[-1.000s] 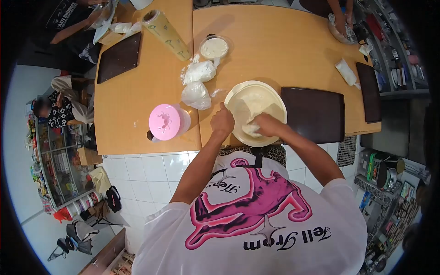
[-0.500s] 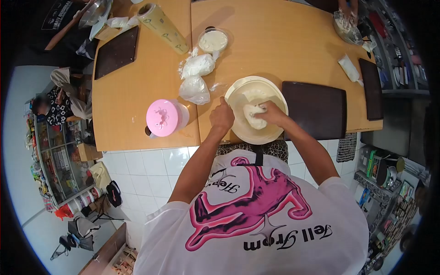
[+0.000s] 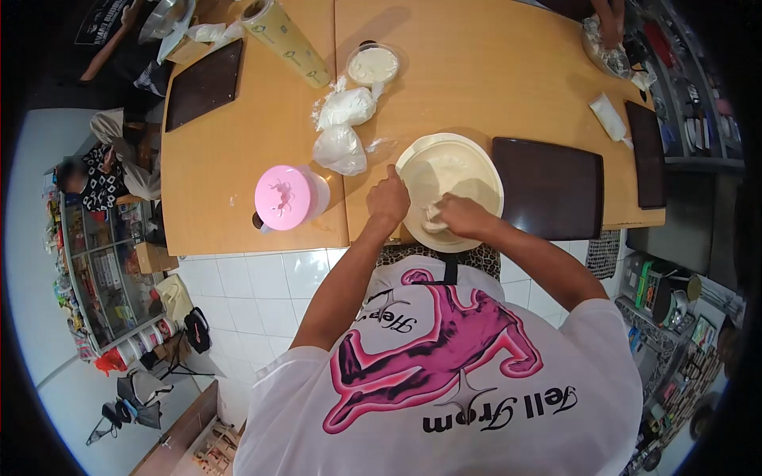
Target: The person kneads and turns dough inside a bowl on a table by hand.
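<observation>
A cream bowl (image 3: 478, 161) stands at the table's front edge with pale dough (image 3: 432, 216) low inside it. My left hand (image 3: 388, 198) is closed on the bowl's left rim. Inside the bowl, my right hand (image 3: 459, 216) has its fingers wrapped on the dough, which it partly hides. Left of the bowl lie two plastic bags of white powder, one (image 3: 340, 149) nearer and one (image 3: 348, 109) behind it. Beyond them is a clear tub of white powder (image 3: 372, 65). A pink-lidded jug (image 3: 282, 198) stands further left.
A dark tray (image 3: 548, 189) lies right of the bowl. A roll of wrap (image 3: 287, 44) and another dark tray (image 3: 204, 85) are at the back left. Co-workers' hands are at a bowl (image 3: 606, 49) back right; another person sits at far left.
My right hand first lifted the dough toward the bowl's middle, then pressed it back down toward the near side. My left hand stays at the rim. The view has shifted slightly.
</observation>
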Action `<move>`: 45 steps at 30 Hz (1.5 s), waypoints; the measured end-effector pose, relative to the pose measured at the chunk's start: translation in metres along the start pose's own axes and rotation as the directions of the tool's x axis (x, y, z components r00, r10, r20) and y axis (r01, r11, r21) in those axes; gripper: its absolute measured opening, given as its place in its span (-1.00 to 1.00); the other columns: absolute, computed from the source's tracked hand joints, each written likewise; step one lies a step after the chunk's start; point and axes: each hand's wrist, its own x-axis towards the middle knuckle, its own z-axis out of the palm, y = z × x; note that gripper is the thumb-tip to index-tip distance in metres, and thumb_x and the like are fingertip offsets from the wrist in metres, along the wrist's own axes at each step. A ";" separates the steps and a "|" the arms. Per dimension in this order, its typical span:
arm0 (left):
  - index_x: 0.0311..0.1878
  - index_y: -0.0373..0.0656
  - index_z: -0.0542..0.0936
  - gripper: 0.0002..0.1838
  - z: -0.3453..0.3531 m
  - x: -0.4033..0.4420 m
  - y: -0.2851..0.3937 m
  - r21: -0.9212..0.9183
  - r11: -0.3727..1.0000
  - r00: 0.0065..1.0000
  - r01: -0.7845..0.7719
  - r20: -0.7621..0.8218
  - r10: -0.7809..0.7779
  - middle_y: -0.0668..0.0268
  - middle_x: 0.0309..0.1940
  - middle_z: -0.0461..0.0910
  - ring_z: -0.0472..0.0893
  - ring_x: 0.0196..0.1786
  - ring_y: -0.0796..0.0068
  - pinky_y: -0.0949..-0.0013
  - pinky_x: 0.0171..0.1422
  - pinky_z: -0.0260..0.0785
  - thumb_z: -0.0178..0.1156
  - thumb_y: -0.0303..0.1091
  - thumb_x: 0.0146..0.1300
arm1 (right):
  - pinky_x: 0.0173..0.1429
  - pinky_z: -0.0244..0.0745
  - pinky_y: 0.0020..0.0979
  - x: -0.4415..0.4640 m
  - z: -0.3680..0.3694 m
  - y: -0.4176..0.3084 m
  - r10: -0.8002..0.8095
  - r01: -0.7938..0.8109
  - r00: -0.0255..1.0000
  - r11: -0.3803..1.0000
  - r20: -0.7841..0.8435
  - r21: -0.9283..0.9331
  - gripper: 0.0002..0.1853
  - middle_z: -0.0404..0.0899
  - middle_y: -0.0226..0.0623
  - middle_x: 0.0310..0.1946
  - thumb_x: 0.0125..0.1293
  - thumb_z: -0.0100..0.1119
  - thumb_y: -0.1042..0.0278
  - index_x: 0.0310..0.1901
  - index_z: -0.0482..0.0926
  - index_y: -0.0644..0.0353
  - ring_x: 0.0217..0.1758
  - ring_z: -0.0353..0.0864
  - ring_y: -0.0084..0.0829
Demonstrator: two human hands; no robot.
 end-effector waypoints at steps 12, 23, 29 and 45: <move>0.07 -0.25 0.28 -0.63 0.002 0.002 -0.001 0.002 1.000 1.000 -0.022 -0.022 0.022 -0.10 -0.31 0.62 0.64 -0.23 -0.11 0.00 -0.12 0.48 0.02 -0.25 0.30 | -0.05 0.55 -0.19 0.009 0.010 -0.032 0.029 -0.066 0.980 0.981 -0.195 -0.184 -0.77 0.45 -0.22 -0.03 0.08 0.14 0.38 -0.20 0.64 0.18 0.09 0.43 -0.20; 0.06 -0.28 0.29 -0.66 0.001 0.002 -0.004 -0.002 0.999 0.999 -0.047 -0.015 0.047 -0.10 -0.32 0.63 0.65 -0.23 -0.10 0.01 -0.13 0.49 0.00 -0.35 0.26 | -0.01 0.53 -0.22 -0.026 -0.005 -0.008 -0.171 0.160 0.985 0.949 -0.016 -0.273 -0.87 0.46 -0.30 -0.03 0.03 0.16 0.35 -0.48 0.67 0.17 0.07 0.44 -0.25; 0.10 -0.29 0.29 -0.57 0.007 0.008 -0.008 0.006 0.998 0.998 -0.056 -0.034 0.056 -0.12 -0.38 0.61 0.64 -0.29 -0.10 -0.01 -0.19 0.49 0.06 -0.23 0.28 | 0.12 0.46 -0.21 -0.019 -0.030 0.029 0.061 -0.044 0.982 0.994 0.180 -0.099 -0.75 0.49 -0.18 -0.01 0.01 0.21 0.50 -0.22 0.69 0.10 0.14 0.43 -0.12; 0.04 -0.29 0.28 -0.64 0.004 0.004 -0.010 -0.034 0.995 0.995 -0.095 -0.006 0.095 -0.14 -0.36 0.62 0.64 -0.26 -0.13 -0.04 -0.15 0.48 0.04 -0.28 0.29 | 0.02 0.54 -0.10 0.066 -0.018 -0.016 0.660 -0.618 0.623 0.744 -0.419 0.252 -0.68 0.27 0.03 0.09 0.06 0.16 0.51 -0.08 0.59 0.24 0.14 0.33 0.08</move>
